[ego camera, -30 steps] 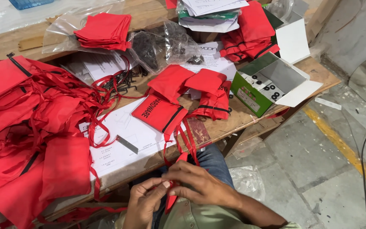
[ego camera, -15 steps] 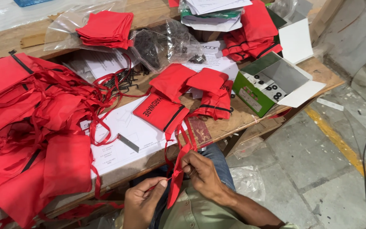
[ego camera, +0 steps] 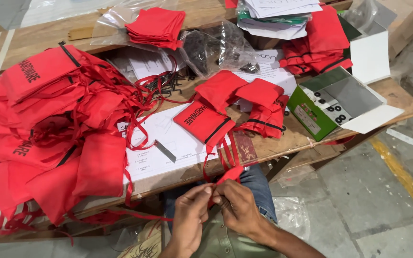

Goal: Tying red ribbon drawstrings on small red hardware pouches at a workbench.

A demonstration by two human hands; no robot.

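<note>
Both hands low in front of the table (ego camera: 311, 138) edge, over the lap. Left hand (ego camera: 190, 217) and right hand (ego camera: 237, 210) close together, fingers pinched narrow on one small red pouch (ego camera: 229, 174), mostly hidden between them. Red drawstrings (ego camera: 228, 153) running up from the pouch toward the table edge, near a flat printed pouch (ego camera: 205, 122) lying there.

Judged by the layout, well along but not finished. Done, by the look of it: a big heap of pouches (ego camera: 48, 124) with loose strings, covering the left half of the table. Also three or four puffed-up pouches (ego camera: 259, 102) at the middle, seemingly filled; contents not visible.

Left, as far as can be seen: a folded stack of flat pouches (ego camera: 156, 26) on a clear bag at the top, another red pile (ego camera: 323, 43) at the upper right, both apparently untouched. Clear bag of small dark parts (ego camera: 216, 45) in the middle, not emptied. Green box (ego camera: 321, 110) open at the right, a few dark round pieces on its insert. Printed sheets (ego camera: 168, 143) under everything, one with a small grey bar (ego camera: 165, 150) on it.

Cannot tell whether the pouch in hand is being filled, tied or opened.
</note>
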